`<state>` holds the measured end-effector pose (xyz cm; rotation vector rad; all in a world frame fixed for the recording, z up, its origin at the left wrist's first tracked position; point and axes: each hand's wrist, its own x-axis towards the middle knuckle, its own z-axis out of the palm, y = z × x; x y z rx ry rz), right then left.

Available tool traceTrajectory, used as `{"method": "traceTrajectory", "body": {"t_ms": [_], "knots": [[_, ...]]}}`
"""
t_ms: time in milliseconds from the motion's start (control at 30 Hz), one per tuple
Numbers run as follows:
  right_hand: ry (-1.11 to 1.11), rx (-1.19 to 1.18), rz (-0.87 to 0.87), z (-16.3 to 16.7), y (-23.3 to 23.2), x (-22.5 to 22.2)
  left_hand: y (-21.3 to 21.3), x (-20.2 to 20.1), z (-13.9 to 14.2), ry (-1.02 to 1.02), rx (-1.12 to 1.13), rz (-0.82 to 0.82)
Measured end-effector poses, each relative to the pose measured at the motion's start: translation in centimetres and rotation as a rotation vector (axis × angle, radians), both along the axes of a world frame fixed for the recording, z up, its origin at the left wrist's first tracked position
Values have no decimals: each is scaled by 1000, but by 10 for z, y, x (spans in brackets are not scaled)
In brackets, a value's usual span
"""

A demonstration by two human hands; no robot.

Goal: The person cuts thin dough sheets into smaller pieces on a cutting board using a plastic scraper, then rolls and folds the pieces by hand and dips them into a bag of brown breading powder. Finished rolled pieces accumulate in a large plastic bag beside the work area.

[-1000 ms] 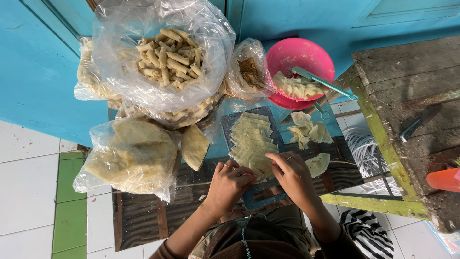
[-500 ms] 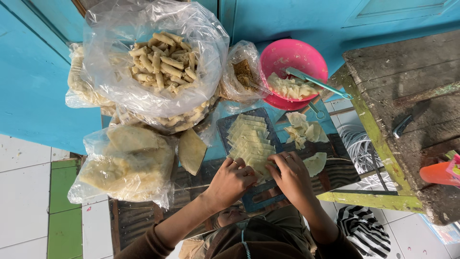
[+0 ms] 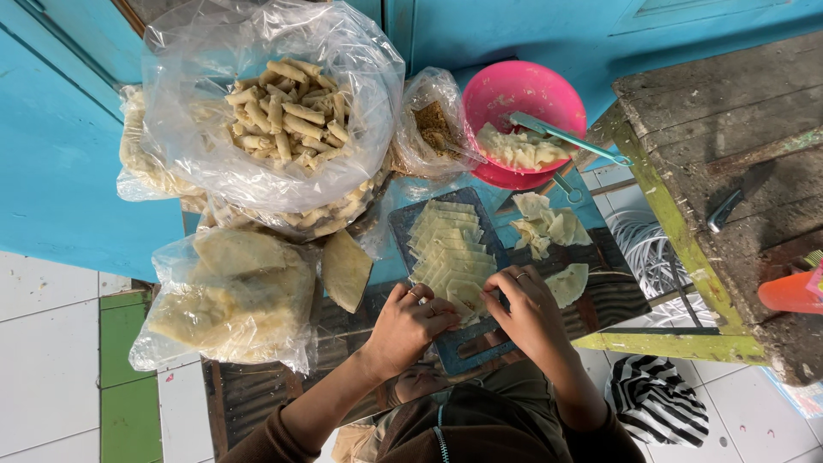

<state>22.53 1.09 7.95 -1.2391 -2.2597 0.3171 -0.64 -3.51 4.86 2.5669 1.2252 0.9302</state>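
Left hand point(image 3: 410, 321): fingers curled, pinching the near edge of the wrapper stack point(image 3: 450, 257).
Right hand point(image 3: 527, 310): fingers bent, touching the same near edge; both hands close together.
Wrapper stack: pale squares fanned on a dark cutting board point(image 3: 411, 219), just beyond the hands.
Pink bowl point(image 3: 514, 90): beyond the right hand, holding filling and a spoon point(image 3: 566, 137).
Loose wrappers point(image 3: 549, 227): just beyond the right hand.
Bag of rolls point(image 3: 274, 111): well beyond the left hand.
Bag of sheets point(image 3: 227, 291): left of the left hand.

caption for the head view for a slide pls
Left hand and right hand pinch a pale wrapper on a dark board, beside rolled snacks.
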Motion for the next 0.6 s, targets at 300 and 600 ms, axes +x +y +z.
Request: {"method": "traceTrajectory", "body": {"t_ms": [300, 600], "knots": [[202, -360, -149, -15, -11, -15, 0, 3, -6, 11, 14, -1], [174, -224, 54, -14, -22, -6, 0, 4, -4, 3, 25, 14]]}}
